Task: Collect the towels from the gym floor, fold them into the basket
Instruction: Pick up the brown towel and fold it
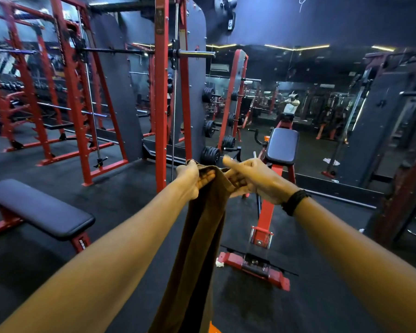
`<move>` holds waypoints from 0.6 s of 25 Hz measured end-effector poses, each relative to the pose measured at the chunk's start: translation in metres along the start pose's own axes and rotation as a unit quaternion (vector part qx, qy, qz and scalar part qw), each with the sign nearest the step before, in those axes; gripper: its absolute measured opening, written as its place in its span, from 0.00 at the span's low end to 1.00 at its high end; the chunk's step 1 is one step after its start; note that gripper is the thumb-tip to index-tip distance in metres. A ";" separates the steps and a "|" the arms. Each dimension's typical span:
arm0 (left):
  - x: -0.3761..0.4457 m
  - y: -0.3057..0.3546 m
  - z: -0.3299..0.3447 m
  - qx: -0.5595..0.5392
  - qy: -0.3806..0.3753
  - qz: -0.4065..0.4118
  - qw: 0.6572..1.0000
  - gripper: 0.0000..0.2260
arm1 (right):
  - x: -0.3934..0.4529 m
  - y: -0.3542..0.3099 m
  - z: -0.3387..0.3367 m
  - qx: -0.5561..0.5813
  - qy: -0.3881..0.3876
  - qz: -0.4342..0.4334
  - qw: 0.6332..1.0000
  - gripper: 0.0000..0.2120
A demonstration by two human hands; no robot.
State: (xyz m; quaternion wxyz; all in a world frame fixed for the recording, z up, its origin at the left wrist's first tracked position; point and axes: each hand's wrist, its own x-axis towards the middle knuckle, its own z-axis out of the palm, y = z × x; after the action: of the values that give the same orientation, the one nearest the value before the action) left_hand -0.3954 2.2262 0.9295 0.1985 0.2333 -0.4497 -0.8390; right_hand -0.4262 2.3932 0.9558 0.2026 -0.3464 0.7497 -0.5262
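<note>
Standing ahead are a red rack [161, 92] and an incline bench [282, 146]. Both hands, left hand [190, 177] and right hand [255, 180], are pinching the brown towel [199, 236] at its top edge, letting it hang between the arms.

The dark rubber floor [130, 205] is carrying 2 padded benches, a flat bench [37, 209] at left and a red-framed bench [269, 212] ahead, while a white towel [331, 161] is lying near the mirror.

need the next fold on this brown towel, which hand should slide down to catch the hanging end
Right, probably. The left hand pinches the brown towel firmly at its top edge; the right hand grips more loosely, index finger extended.
</note>
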 end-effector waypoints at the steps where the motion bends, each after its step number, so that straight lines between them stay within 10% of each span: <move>1: -0.002 0.000 0.002 -0.001 0.003 0.004 1.000 0.11 | 0.001 0.000 0.001 -0.012 -0.001 -0.002 1.000 0.24; 6: 0.003 0.015 -0.018 0.101 0.044 0.029 0.994 0.08 | 0.005 0.003 -0.006 -0.241 0.075 -0.081 0.964 0.06; 11: 0.021 0.049 -0.071 0.518 0.130 0.103 0.839 0.06 | -0.006 -0.002 -0.036 -0.287 0.051 -0.144 0.946 0.02; 15: 0.018 0.066 -0.055 0.359 0.026 0.064 0.931 0.07 | 0.000 0.007 -0.047 -0.297 0.112 -0.127 0.940 0.01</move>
State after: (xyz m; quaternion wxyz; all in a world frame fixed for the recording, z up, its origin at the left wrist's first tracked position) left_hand -0.3703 2.1458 0.9551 0.1666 0.2812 -0.7297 -0.6006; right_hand -0.4598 2.4253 0.9663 -0.0634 -0.4220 0.8393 -0.3368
